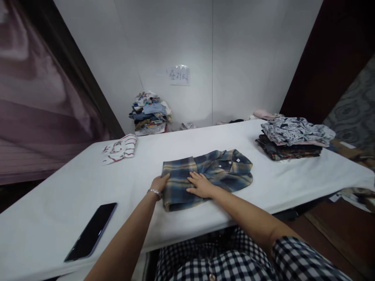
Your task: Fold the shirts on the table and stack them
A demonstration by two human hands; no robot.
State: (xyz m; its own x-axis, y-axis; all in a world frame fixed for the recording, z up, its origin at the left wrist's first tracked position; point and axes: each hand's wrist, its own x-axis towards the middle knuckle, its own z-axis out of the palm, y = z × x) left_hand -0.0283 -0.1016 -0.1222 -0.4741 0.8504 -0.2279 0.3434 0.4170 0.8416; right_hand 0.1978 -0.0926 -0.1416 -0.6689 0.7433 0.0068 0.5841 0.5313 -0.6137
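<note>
Head camera is looking forward and down over a white-covered table (55, 210), where a folded blue-and-mustard plaid shirt (218, 168) is lying close to the near edge, around the middle, with its collar and buttoned placket facing up at the right end. The person's left hand (160, 183) is resting on the shirt's folded left end, a silver bracelet (154, 192) sitting on the wrist. The right hand (200, 185) is lying palm down across the middle of the shirt, just beside the left, with its fingers opened out and pointing back toward it. Neither grip is closing on the cloth; both hands are staying open and flat on top.

A black smartphone (90, 232) is lying at a slant on the table, left of the left forearm and well apart from the shirt. A red-and-white striped garment (119, 148) is sitting bundled toward the far left. On the right, a stack of folded clothes (290, 141) is rising, a white-and-navy patterned piece on top. Beyond the far edge, a heap of mixed clothes (149, 113) is standing against a white wall (252, 58), below a paper sign (179, 75) with handwritten characters. The person is wearing a black-and-white gingham top (304, 259).
</note>
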